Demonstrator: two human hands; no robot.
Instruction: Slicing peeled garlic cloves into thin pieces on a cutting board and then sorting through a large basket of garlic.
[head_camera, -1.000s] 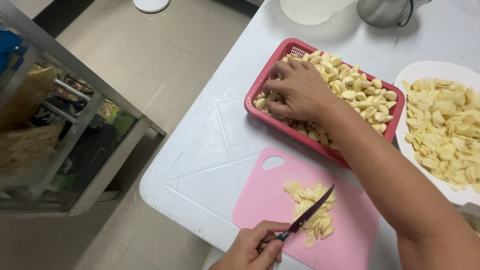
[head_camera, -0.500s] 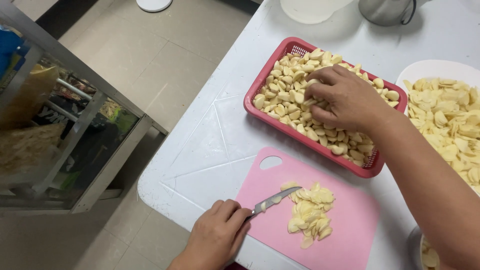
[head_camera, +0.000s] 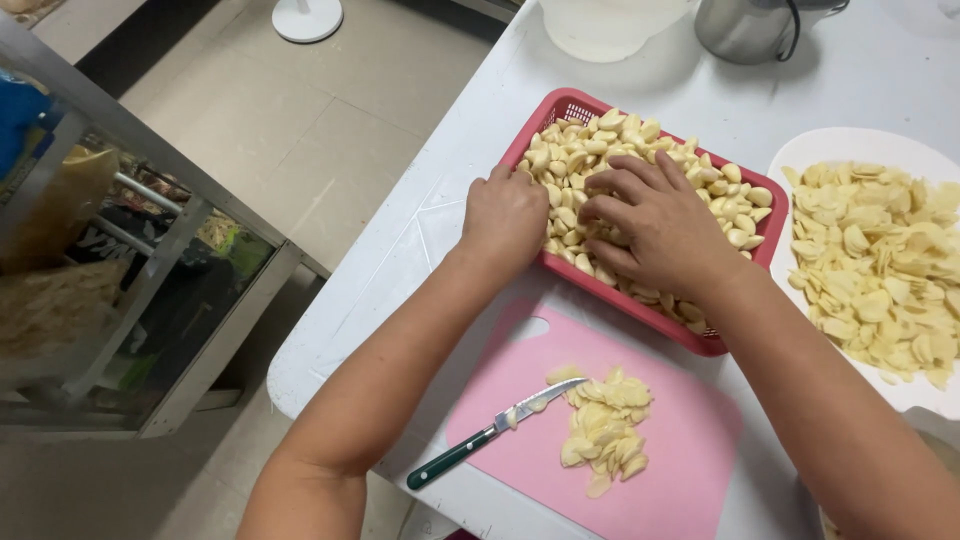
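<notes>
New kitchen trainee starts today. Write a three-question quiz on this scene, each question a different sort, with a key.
1. True or false: the left hand holds the knife.
2. Where do the sliced pieces lie? A) pink cutting board B) red basket C) the floor
3. Fill in: the right hand rests in the cloves inside the ____ basket.

Key: 1 false, the knife lies on the board; 2 A; 3 red.

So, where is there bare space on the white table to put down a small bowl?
The white table is bare left of the red plastic basket of garlic cloves, and behind it before the steel pot. The pink cutting board is free at its right. Between basket and white plate of slices it is crowded.
</notes>
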